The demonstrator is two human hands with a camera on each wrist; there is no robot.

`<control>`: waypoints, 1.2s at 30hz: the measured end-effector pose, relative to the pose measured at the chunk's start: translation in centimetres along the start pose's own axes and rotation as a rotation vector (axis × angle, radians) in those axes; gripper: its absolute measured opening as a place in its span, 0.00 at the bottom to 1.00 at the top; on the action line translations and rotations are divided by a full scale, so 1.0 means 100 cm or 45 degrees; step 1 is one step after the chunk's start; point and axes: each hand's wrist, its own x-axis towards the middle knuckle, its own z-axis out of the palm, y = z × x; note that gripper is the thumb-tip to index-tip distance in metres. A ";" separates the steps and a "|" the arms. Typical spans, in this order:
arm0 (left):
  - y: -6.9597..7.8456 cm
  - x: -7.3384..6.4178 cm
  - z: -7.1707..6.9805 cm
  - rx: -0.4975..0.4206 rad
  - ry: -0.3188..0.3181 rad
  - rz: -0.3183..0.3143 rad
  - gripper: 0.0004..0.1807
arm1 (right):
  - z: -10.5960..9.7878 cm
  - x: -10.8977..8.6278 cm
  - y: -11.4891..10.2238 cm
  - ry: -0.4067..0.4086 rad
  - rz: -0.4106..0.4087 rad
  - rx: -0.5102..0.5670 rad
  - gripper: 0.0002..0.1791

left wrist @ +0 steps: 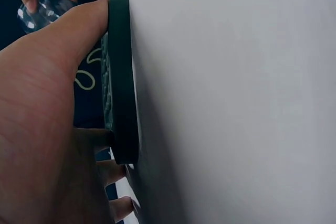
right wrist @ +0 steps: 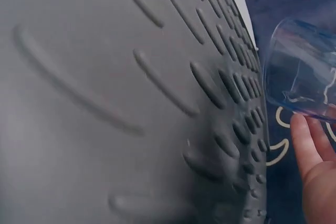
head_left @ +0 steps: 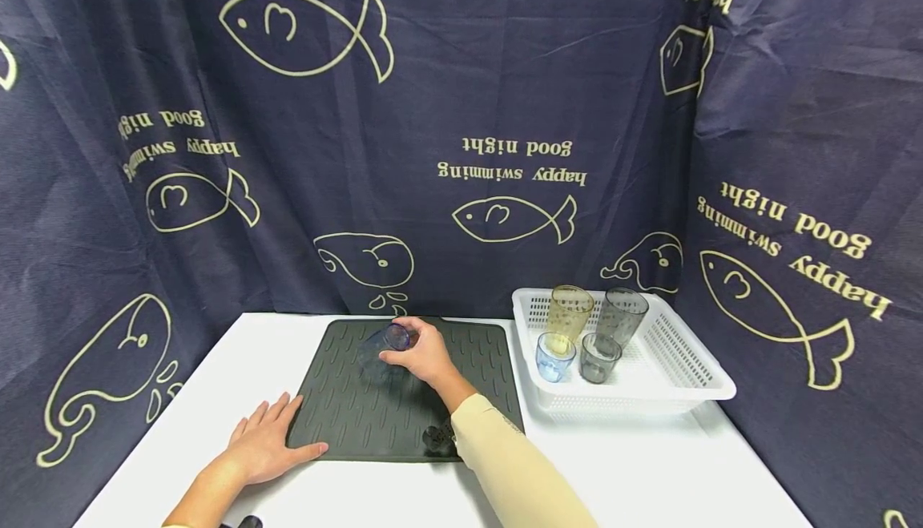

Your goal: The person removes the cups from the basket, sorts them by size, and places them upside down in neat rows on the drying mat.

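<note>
Navy cloth is hanging behind; your right grip is holding a glass, your wide left grip touching the mat.

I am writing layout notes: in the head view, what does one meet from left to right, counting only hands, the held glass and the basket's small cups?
Left hand, bluish glass, right hand, small light-blue cup, small grey cup.
</note>
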 end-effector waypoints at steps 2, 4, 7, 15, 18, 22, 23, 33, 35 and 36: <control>0.001 0.000 -0.001 -0.002 -0.006 -0.007 0.60 | 0.005 0.002 0.001 0.008 0.018 -0.003 0.37; 0.001 0.000 -0.001 -0.010 -0.005 -0.008 0.60 | 0.010 0.004 0.003 0.019 0.028 0.000 0.38; 0.000 0.000 0.000 -0.018 0.011 -0.005 0.61 | 0.018 0.006 0.004 0.028 0.040 0.002 0.38; -0.005 -0.001 -0.001 -0.046 0.033 0.016 0.59 | 0.030 0.012 0.002 0.060 0.057 -0.026 0.34; -0.008 -0.001 -0.006 -0.042 0.027 0.044 0.57 | 0.034 0.014 0.002 0.070 0.043 -0.025 0.35; -0.013 0.000 -0.009 -0.018 0.021 0.079 0.56 | 0.040 0.016 0.003 0.060 0.040 -0.056 0.34; -0.014 0.000 -0.009 -0.007 0.019 0.081 0.56 | 0.041 0.017 0.003 0.058 0.039 -0.065 0.34; -0.014 0.002 -0.014 0.009 -0.019 0.116 0.54 | 0.047 0.018 0.001 0.074 0.059 -0.045 0.37; -0.013 0.002 -0.015 0.005 -0.031 0.113 0.54 | 0.048 0.019 0.001 0.080 0.067 -0.020 0.37; -0.013 0.003 -0.016 0.006 -0.034 0.111 0.54 | 0.050 0.019 0.001 0.085 0.066 -0.012 0.37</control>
